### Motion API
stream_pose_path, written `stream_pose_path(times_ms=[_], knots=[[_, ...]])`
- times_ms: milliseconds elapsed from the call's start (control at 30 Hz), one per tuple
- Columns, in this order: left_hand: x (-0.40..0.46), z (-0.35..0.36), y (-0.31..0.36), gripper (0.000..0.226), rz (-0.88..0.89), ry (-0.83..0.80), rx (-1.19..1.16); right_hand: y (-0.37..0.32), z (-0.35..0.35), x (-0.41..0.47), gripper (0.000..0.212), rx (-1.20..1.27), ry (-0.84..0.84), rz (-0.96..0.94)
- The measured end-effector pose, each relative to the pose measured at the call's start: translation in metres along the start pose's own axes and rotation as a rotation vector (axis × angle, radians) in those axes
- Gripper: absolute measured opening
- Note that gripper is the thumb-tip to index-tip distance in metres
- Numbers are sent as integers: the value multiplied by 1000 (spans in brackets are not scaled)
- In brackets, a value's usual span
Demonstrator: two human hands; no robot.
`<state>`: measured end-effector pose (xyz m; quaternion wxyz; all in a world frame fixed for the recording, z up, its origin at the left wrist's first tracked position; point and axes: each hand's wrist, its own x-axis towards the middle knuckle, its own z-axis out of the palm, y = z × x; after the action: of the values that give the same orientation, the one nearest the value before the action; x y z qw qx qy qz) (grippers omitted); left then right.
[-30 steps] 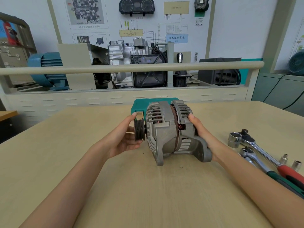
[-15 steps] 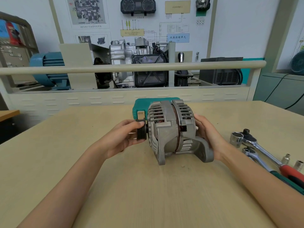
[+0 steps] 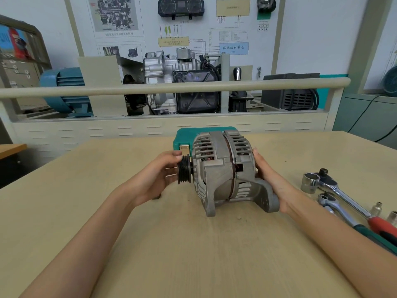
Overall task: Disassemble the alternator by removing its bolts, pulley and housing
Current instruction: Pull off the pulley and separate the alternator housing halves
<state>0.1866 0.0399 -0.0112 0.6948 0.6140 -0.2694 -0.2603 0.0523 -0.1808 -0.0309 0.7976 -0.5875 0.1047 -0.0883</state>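
The grey alternator [image 3: 223, 171] stands on the wooden table [image 3: 193, 254] at the middle, its slotted housing showing copper windings inside. Its black grooved pulley [image 3: 184, 172] points left. My left hand [image 3: 156, 179] curls round the pulley, thumb on top and fingers behind it. My right hand [image 3: 268, 177] lies flat against the alternator's rear end, fingers straight, above the mounting lug [image 3: 265, 198]. The palm side of each hand is hidden.
Two ratchet wrenches [image 3: 335, 190] with red and green handles lie at the right, with loose sockets [image 3: 377, 208] beside them. A teal case [image 3: 182, 136] sits just behind the alternator. Beyond the table runs a railing [image 3: 171, 88] with an engine display.
The alternator has been turned slightly and shifted a little left. My left hand has closed round the pulley; my right hand stays on the rear end.
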Motion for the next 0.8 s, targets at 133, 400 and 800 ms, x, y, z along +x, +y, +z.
stream_pose_path(times_ms=[133, 400, 800], knots=[[2, 1, 0, 20, -41, 32, 76, 0, 0, 0, 67, 8, 13, 3], [2, 8, 2, 64, -323, 149, 202, 0, 4, -3, 65, 55, 9, 18], [-1, 2, 9, 32, -166, 22, 60, 0, 4, -2, 74, 57, 22, 38]])
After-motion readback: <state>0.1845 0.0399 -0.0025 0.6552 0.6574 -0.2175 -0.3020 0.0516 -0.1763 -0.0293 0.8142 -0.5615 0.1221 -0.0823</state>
